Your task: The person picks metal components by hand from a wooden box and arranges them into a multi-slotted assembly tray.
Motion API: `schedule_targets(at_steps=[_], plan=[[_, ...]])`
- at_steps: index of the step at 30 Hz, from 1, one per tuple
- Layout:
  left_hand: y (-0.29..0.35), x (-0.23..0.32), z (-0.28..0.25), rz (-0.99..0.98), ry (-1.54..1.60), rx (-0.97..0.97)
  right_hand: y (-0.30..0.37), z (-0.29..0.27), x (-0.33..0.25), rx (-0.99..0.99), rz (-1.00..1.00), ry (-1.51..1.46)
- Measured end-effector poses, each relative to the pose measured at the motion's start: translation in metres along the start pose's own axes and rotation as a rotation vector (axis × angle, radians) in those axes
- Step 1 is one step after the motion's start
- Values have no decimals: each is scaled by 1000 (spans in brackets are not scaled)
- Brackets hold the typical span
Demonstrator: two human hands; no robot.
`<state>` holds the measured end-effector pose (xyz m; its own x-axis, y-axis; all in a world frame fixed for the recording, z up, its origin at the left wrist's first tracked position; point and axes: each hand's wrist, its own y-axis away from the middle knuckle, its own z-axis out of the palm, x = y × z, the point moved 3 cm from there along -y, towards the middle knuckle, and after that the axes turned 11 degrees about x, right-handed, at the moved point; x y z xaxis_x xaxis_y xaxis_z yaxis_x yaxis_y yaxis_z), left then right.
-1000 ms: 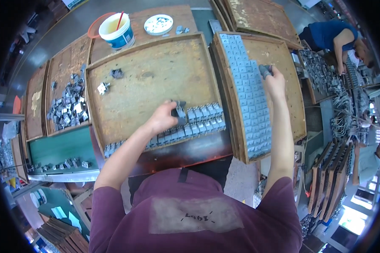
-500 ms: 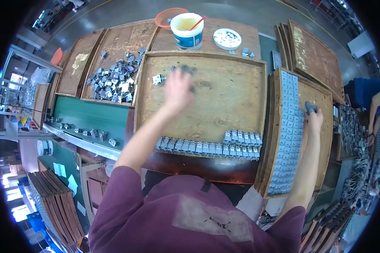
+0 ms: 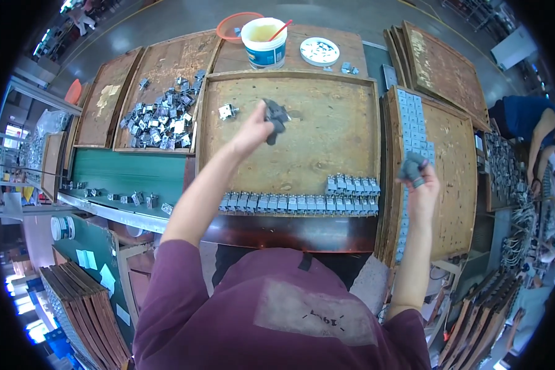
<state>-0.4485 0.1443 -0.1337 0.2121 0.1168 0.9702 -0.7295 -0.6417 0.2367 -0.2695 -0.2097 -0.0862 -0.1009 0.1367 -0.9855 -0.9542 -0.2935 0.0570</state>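
Above the wide wooden tray (image 3: 327, 142), my left hand (image 3: 257, 128) has its dark-covered fingers curled together. A small bright bit shows at the fingertips, but I cannot make out what it is. Left of that hand, one small silver metal box-shaped part (image 3: 227, 111) lies alone in the tray. Lined up along the tray's near edge are several grey metal box-shaped parts (image 3: 277, 203), two rows deep at the right end. My right hand (image 3: 420, 179), its grey-covered fingers bent inward, hangs over rows of light blue-grey parts (image 3: 412, 120) in the right-hand tray (image 3: 453, 179). Anything inside its fingers is hidden.
A heap of loose metal parts (image 3: 160, 117) fills part of the left tray. At the back stand a white-and-blue bucket (image 3: 266, 52) with a red stick, an orange basin (image 3: 228, 28) and a round white lid (image 3: 320, 52) holding small pieces. Another person (image 3: 527, 120) bends over at far right.
My right hand has moved left from the bare part of the right tray to over the rows of parts. My left hand has turned, its fingers now pointing right. The whole view has shifted slightly.
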Motion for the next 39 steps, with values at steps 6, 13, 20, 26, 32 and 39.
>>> schedule_targets(at_steps=[6, 13, 20, 26, 32, 39], plan=[[102, 9, 59, -256, 574, -279, 57, 43, 5, -34, 76, 93], [150, 9, 60, -376, 962, -349, 98, 47, 6, -150, 127, 154], [168, 6, 50, -122, 718, -198, 139, 76, -8, -317, 206, 42], [185, 16, 49, 107, 439, -160, 150, 89, -35, -412, -570, 798], [196, 18, 56, 114, 369, -242, 151, 91, -45, -440, -696, 792], [210, 17, 83, 221, 42, -131, 153, 94, -30, -316, -993, 941]])
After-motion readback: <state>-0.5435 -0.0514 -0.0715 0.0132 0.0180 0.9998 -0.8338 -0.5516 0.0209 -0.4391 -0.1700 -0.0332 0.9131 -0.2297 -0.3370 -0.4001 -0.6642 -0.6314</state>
